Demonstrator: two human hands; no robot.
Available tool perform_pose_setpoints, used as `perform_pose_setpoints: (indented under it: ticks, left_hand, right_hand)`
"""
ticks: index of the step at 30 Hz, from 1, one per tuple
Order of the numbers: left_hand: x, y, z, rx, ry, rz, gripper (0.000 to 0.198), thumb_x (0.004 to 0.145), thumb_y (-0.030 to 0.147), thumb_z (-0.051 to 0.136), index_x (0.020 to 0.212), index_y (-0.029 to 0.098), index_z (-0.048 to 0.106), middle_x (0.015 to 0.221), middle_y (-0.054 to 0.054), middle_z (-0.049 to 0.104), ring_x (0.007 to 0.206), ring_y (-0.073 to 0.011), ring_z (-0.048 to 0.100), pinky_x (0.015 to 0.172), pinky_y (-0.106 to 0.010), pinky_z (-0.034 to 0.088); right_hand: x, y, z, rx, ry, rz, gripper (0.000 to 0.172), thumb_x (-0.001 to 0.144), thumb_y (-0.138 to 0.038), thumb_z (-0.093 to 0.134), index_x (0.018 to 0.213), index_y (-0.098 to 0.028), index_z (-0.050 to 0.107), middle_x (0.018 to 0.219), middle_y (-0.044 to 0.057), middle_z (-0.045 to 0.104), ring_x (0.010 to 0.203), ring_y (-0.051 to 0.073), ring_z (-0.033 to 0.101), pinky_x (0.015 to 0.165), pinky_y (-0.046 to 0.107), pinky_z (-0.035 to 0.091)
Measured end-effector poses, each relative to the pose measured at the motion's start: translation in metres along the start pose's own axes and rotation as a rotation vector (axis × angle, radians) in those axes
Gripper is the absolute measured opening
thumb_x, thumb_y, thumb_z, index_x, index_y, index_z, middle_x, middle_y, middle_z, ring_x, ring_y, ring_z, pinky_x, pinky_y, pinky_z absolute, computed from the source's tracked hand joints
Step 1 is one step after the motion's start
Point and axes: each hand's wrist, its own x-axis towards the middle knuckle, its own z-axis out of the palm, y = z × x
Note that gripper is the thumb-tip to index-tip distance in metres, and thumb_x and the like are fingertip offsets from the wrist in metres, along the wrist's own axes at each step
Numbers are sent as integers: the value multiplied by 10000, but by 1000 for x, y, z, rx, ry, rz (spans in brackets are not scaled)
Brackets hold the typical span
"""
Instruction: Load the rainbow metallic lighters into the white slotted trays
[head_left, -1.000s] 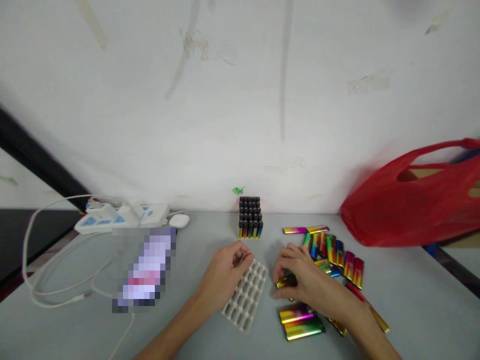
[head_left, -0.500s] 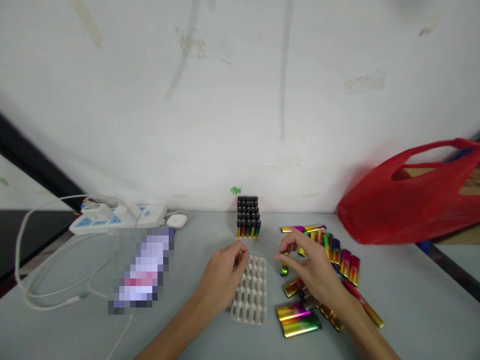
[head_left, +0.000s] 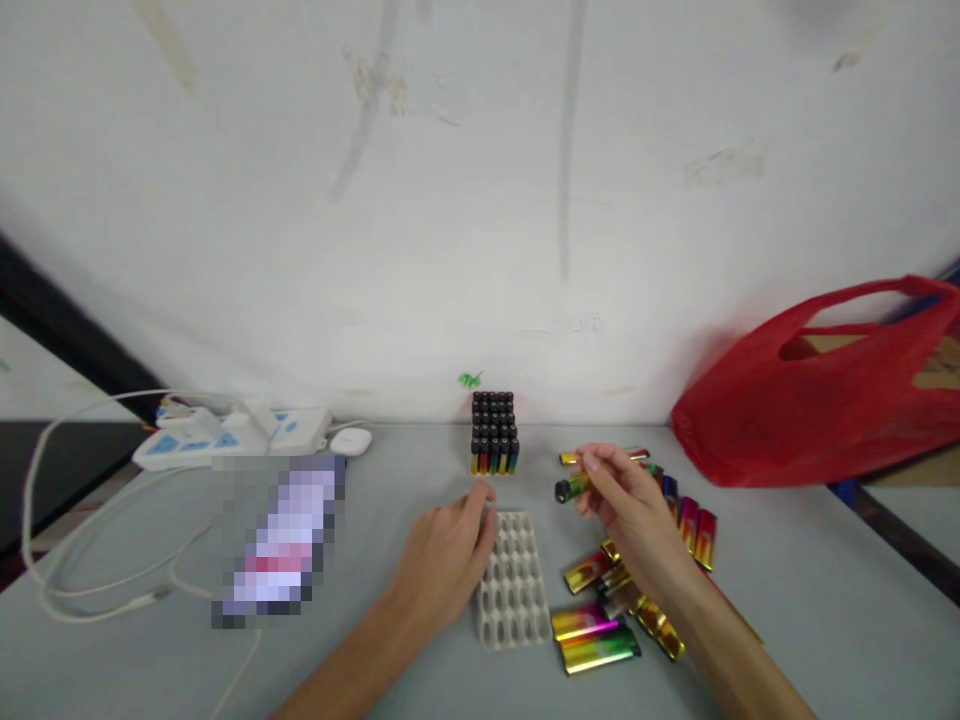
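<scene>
My right hand (head_left: pixel 619 490) is closed on a lighter (head_left: pixel 574 488) with a green-yellow shiny body. Its black end points left, above the table. My left hand (head_left: pixel 450 545) rests at the upper left side of a pale moulded tray (head_left: pixel 514 580) with rows of oval slots. Its fingers are loosely bent and apart, and the thumb is by the tray's corner. Beneath and around my right forearm lies a loose spread of shiny lighters (head_left: pixel 600 650) in gold, red, green and purple. Behind the tray stands a tight block of upright lighters (head_left: pixel 494 430), black tops up.
A red bag (head_left: pixel 810 400) stands at the right by the white wall (head_left: pixel 480 200). On the left are a power strip (head_left: pixel 300 430) with plugs and white cables, a small white case (head_left: pixel 351 441) and a blurred-out phone (head_left: pixel 289 540).
My right hand has raised the lighter and tipped it from upright to lying sideways. The tray has turned slightly, its near end shifting right. My left hand's fingers have loosened.
</scene>
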Motion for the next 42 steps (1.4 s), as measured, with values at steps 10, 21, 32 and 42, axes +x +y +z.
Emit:
perform_pose_setpoints:
  ticks: [10,21,32,42]
  left_hand:
    - [0,-2,2,101,-19,15,298,1170,249,348,1273,222,626,963,-99,838,875,-311,813,721,-342,431]
    - [1,1,-12,-131,-39,-37,363,1010,574,698,1181,255,677,684,34,691,680,-251,691,645,-313,329]
    - [3,-3,-3,-199,-10,-90,279,950,505,777,1011,253,674,676,56,669,659,-207,653,641,-293,301]
    - [3,-3,0,-208,22,-88,290,977,519,766,1003,243,683,672,53,660,659,-204,648,649,-289,302]
  right_hand:
    - [-4,-5,-4,359,-59,324,404,813,-376,1025,1140,-182,889,1244,75,806,725,86,749,676,163,660]
    - [-8,-16,-2,434,-204,365,338,917,-225,912,1246,-185,844,1150,80,830,867,135,801,758,185,662]
    - [-10,-16,-2,459,-194,389,115,870,-235,871,900,-205,765,764,-27,637,595,98,529,574,205,503]
    - [-10,-22,0,418,-252,362,115,874,-298,783,942,-210,755,620,-73,423,480,94,232,463,218,322]
